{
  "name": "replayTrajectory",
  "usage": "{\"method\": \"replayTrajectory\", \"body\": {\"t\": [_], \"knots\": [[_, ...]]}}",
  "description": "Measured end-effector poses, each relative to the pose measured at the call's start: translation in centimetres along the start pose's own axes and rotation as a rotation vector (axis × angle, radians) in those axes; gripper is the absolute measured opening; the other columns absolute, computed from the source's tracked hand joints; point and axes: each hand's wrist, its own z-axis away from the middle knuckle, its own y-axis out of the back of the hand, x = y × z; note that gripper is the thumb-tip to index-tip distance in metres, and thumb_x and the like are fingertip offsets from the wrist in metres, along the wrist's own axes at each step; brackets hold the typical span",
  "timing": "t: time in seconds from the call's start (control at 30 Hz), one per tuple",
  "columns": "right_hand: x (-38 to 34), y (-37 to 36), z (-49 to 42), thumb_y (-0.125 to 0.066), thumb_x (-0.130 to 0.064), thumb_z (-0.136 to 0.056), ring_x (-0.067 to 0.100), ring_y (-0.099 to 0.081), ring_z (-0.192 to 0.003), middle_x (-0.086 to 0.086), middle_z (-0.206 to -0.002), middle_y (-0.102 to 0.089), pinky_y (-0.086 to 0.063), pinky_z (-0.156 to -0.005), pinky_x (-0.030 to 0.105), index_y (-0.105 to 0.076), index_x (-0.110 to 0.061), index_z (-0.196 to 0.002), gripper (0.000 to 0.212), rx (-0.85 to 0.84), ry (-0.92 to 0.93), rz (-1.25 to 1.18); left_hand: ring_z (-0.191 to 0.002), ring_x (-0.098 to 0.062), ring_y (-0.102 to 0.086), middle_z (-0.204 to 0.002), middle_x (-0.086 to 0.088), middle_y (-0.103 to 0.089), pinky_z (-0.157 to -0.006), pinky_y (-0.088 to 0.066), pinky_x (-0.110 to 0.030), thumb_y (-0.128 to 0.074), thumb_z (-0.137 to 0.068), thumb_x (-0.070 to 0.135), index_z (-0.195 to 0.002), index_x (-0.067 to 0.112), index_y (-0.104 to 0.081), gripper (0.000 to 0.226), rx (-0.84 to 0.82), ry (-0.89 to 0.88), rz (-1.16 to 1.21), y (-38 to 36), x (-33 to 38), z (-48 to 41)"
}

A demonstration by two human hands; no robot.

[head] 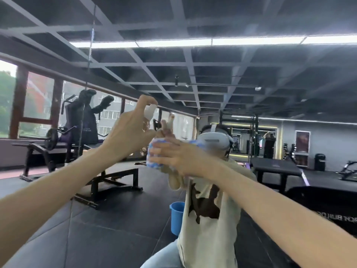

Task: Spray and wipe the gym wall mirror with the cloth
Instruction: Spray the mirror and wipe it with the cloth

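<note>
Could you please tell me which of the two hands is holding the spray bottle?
The left hand: it grips the white spray bottle, while the right hand holds the blue-and-white cloth.

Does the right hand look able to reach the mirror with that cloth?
Probably yes: the right hand holds the blue-and-white cloth up close to the mirror, with nothing between them.
</note>
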Motion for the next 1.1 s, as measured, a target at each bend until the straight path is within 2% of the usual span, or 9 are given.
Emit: {"method": "replayTrajectory", "body": {"t": [0.2,0.27,0.37,0.43,0.63,0.73,0.83,1.0,1.1], "knots": [[13.1,8.9,-6.4,-0.041,-0.002,-0.095,0.028,-0.050,-0.123,0.013,-0.131,-0.056,-0.036,-0.111,0.044,-0.058,-0.009,-0.127,0.037,0.300,-0.843,0.120,-0.057,-0.018,-0.051,-0.076,-0.007,-0.058,-0.051,-0.038,-0.024,-0.057,-0.079,-0.002,-0.126,0.021,-0.038,0.056,0.049,0.025,0.095,1.0,-1.3,-1.9],[7.1,5.1,-6.7,-0.042,0.002,-0.090,0.023,-0.055,-0.117,0.009,-0.122,-0.061,-0.036,-0.113,0.043,-0.061,-0.010,-0.121,0.038,0.126,-0.648,0.059,-0.054,-0.016,-0.050,-0.075,-0.005,-0.056,-0.051,-0.039,-0.026,-0.057,-0.080,0.000,-0.125,0.020,-0.038,0.053,0.066,0.026,0.112,1.4,-1.7,-2.8],[1.2,0.3,-4.7,-0.062,0.005,-0.077,0.029,-0.048,-0.132,0.010,-0.134,-0.059,-0.024,-0.117,0.042,-0.063,-0.012,-0.127,0.052,-0.101,0.079,0.042,-0.053,-0.018,-0.053,-0.079,-0.009,-0.058,-0.053,-0.046,-0.031,-0.057,-0.081,0.002,-0.126,0.018,-0.039,0.052,0.077,0.019,0.146,1.9,-2.0,-4.4],[4.6,0.9,-5.5,-0.065,-0.006,-0.083,0.030,-0.046,-0.133,0.009,-0.138,-0.056,-0.022,-0.117,0.042,-0.061,-0.016,-0.131,0.049,-0.121,0.208,0.144,-0.053,-0.019,-0.055,-0.080,-0.006,-0.057,-0.048,-0.048,-0.028,-0.059,-0.082,0.004,-0.127,0.018,-0.038,0.051,0.063,0.011,0.150,2.2,-2.2,-5.4],[18.1,9.1,-13.3,-0.045,0.003,-0.084,0.032,-0.051,-0.115,0.016,-0.125,-0.055,-0.040,-0.103,0.043,-0.059,-0.016,-0.120,0.043,0.399,-0.784,0.275,-0.058,-0.027,-0.060,-0.088,-0.017,-0.062,-0.051,-0.048,-0.028,-0.059,-0.081,0.004,-0.127,0.018,-0.038,0.053,0.074,-0.001,0.133,2.3,-2.6,-7.0],[12.3,4.0,-16.0,-0.048,-0.001,-0.087,0.025,-0.052,-0.118,0.007,-0.126,-0.058,-0.038,-0.103,0.035,-0.061,-0.018,-0.121,0.040,0.250,-0.571,0.198,-0.061,-0.025,-0.059,-0.085,-0.016,-0.063,-0.059,-0.055,-0.039,-0.060,-0.077,0.011,-0.127,0.017,-0.037,0.055,0.108,0.000,0.195,2.6,-3.8,-7.4],[9.9,3.4,-15.6,-0.051,-0.009,-0.089,0.021,-0.051,-0.122,0.005,-0.132,-0.055,-0.033,-0.109,0.032,-0.061,-0.018,-0.123,0.036,-0.025,-0.238,0.251,-0.058,-0.018,-0.057,-0.084,-0.009,-0.063,-0.049,-0.050,-0.023,-0.059,-0.080,0.006,-0.127,0.016,-0.037,0.053,0.120,0.043,0.244,2.7,-4.8,-8.0],[21.0,9.3,-15.3,-0.031,-0.011,-0.094,0.027,-0.019,-0.136,0.016,-0.151,-0.036,-0.017,-0.114,0.038,-0.042,-0.007,-0.142,0.050,0.423,-0.986,0.387,-0.045,-0.010,-0.046,-0.077,-0.011,-0.060,-0.038,-0.037,-0.010,-0.058,-0.083,0.005,-0.125,0.019,-0.038,0.049,0.071,0.048,0.197,2.7,-6.2,-8.9],[16.9,6.2,-20.0,-0.043,0.000,-0.087,0.026,-0.032,-0.134,0.013,-0.139,-0.046,-0.023,-0.113,0.035,-0.051,-0.009,-0.131,0.046,0.288,-0.807,0.355,-0.046,-0.013,-0.048,-0.081,-0.015,-0.061,-0.038,-0.039,-0.013,-0.059,-0.081,0.003,-0.126,0.021,-0.037,0.053,0.095,0.068,0.216,2.9,-7.4,-9.5]]}}
